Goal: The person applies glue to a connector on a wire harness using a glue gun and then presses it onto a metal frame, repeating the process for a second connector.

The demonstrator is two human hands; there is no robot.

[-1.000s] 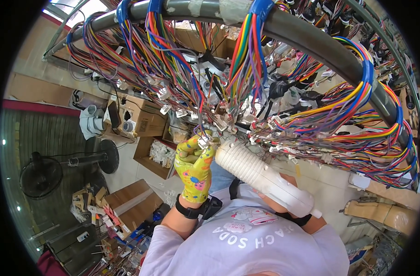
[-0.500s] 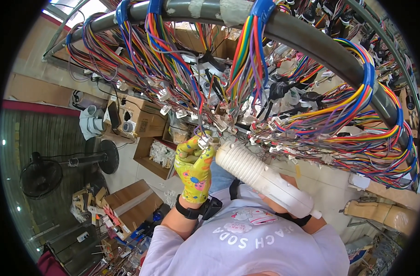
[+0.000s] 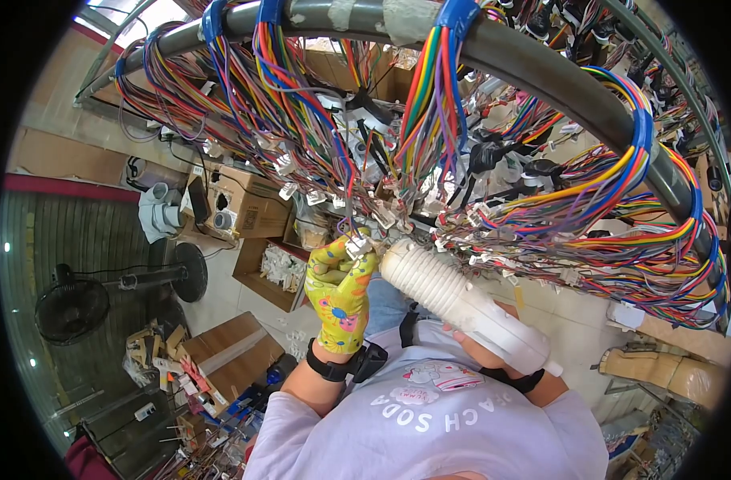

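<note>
My left hand (image 3: 339,292), in a yellow flowered glove, is closed, pinching a small white wire connector (image 3: 357,246) between thumb and fingers. A purple wire and a red wire rise from that connector toward the hanging bundles. My right hand (image 3: 474,352) grips a long white bottle-shaped tool (image 3: 469,306) from beneath, and most of its fingers are hidden behind it. Ribs ring the tool's upper half, and its brownish, stained end lies close beside the connector. Whether that end touches the connector I cannot tell.
A curved grey metal rail (image 3: 533,64) carries thick bundles of coloured wires (image 3: 437,96), tied with blue tape, above and ahead of my hands. At left stand a cardboard box (image 3: 249,200), an open box of small white parts (image 3: 279,268) and a black fan (image 3: 71,304).
The white tool has shifted slightly right and down, along with my right hand. My left hand and the connector have hardly moved.
</note>
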